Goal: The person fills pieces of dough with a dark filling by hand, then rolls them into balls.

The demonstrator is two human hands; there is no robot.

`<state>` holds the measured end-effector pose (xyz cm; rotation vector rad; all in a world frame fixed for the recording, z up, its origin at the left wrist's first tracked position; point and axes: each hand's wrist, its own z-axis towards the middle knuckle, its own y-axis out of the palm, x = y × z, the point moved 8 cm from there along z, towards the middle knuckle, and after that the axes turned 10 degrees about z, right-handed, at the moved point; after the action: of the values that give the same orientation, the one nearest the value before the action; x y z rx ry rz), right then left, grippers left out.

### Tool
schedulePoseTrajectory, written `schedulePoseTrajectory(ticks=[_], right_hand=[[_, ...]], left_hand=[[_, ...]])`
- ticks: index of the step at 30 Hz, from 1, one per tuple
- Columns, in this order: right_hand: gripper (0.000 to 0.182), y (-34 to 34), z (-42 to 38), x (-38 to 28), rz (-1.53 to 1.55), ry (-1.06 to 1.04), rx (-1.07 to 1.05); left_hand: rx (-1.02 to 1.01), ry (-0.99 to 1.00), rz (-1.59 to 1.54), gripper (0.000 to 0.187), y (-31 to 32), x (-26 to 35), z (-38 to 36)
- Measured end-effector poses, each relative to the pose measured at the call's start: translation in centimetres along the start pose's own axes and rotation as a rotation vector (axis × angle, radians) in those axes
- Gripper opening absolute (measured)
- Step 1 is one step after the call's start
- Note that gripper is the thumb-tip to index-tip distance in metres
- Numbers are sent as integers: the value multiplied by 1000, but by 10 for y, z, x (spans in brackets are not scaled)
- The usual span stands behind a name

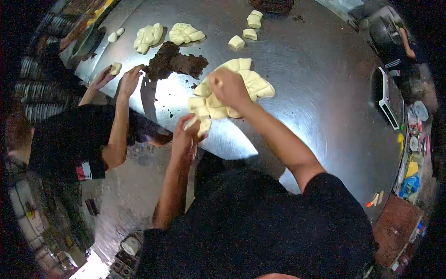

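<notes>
My left hand [183, 138] is at the near edge of the metal table, its fingers wrapped round a piece of pale dough [203, 126]. Above a spread of cut pale dough pieces [259, 85] is my right hand [227, 87], blurred, with its fingers curled; whether it holds anything is hidden. The cut pieces lie close together, several of them touching. Left of them and farther back sits a crumbly dark brown mass [173, 63].
A co-worker at the left holds dough [115, 69] in one hand and touches the dark mass with the other. Two dough heaps [148, 37] [185, 33] and loose pieces [236, 42] lie farther back. A scale-like device [391, 97] stands at the right edge.
</notes>
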<state>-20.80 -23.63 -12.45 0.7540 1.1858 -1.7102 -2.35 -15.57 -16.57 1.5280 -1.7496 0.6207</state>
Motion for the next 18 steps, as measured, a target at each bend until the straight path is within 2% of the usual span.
schedulePoseTrajectory(ticks=[1,3,4,6,7,10,12,13,15,16,17,18], right_hand=[[40,9,26,25,-133,-113,87],[36,44,68,84,-275,-156,86],[36,50,76,89,-279,-154,92],[26,74,86,108,-376,-38,-58],[26,77,89,110,-374,-28,-51],[23,80,96,116,-462,-2,-153],[28,88,105,118,-631,41,-361],[28,81,111,108,-635,27,-351],[24,55,107,104,-384,370,-312],[26,35,103,88,-154,310,-140],[27,18,95,73,4,252,5],[28,2,80,58,167,199,144]], left_hand=[[49,22,-39,36,-8,-1,-4],[93,44,-76,31,-24,-8,-3],[65,-2,-176,30,-30,-14,2],[62,-74,-315,25,-40,-26,4],[59,-81,-306,25,-44,-25,7],[57,-77,-245,26,-50,-24,15],[37,-78,-52,30,-51,-20,33],[38,-61,-51,30,-47,-11,39],[51,77,-110,34,-37,14,50],[62,85,-118,34,-32,18,55],[91,281,-14,35,-25,35,58],[117,375,36,35,-19,42,61]])
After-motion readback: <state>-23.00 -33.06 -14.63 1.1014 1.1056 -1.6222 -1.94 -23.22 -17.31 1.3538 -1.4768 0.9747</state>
